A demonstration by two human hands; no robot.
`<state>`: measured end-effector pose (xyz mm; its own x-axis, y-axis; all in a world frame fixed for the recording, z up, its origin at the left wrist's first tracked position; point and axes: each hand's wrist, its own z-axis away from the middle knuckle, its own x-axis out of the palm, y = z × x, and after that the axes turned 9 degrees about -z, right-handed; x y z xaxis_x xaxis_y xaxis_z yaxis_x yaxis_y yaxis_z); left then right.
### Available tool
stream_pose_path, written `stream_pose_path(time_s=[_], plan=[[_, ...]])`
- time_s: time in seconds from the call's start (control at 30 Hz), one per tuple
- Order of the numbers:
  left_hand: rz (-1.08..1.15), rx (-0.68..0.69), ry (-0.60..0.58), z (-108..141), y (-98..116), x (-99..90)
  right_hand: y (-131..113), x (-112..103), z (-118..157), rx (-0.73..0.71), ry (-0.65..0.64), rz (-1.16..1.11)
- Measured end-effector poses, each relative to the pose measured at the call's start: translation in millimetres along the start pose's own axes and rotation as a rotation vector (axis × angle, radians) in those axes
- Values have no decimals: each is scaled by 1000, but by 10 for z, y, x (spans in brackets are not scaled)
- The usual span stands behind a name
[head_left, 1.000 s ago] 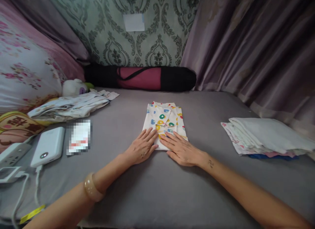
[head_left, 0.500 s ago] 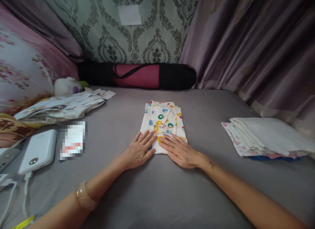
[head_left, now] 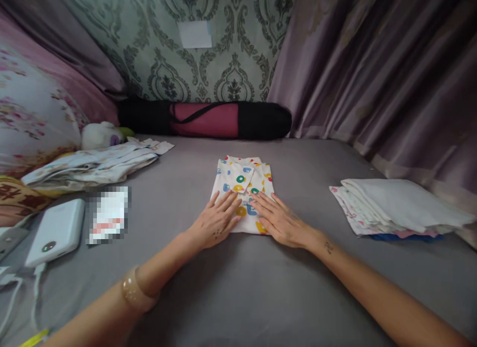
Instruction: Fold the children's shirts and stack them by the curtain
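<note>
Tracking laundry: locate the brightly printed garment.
In the head view, the garment lies centrally, partly under the left hand and right hand, left of the cloth stack.

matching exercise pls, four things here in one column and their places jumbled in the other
1. printed garment
2. long bag
3. power bank
4. cloth stack

A. off to the right side
B. at the left, joined to a cable
C. under the left hand and right hand
D. at the back, by the wall

Pairs: 1-C, 2-D, 3-B, 4-A
</note>
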<state>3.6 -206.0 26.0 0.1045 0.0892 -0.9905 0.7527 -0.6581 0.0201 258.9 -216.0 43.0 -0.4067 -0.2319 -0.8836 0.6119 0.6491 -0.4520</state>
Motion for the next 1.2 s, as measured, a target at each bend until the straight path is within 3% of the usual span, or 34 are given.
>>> stream_pose_path(time_s=[0.2, 0.33, 0.4, 0.5, 0.63, 0.83, 1.0, 1.2], plan=[[38, -8, -111, -21, 45, 209, 202, 217, 9, -81, -134, 50], [132, 7, -130, -1, -31, 167, 257, 222, 14, -59, -159, 35], [192, -21, -71, 50, -107, 119, 212, 164, -9, -38, -178, 28], [234, -185, 109, 202, -241, 98, 67, 84, -114, -33, -132, 64], [251, -331, 241, 436, -349, 195, -117, 137, -318, -144, -107, 105], [326, -419, 306, 575, -362, 266, -86, 355, -408, -175, -238, 46], [360, -478, 341, 582, -385, 211, -94, 302, -421, -146, -260, 12], [373, -528, 382, 613, -381, 199, -389, 249, -674, -147, -151, 66]])
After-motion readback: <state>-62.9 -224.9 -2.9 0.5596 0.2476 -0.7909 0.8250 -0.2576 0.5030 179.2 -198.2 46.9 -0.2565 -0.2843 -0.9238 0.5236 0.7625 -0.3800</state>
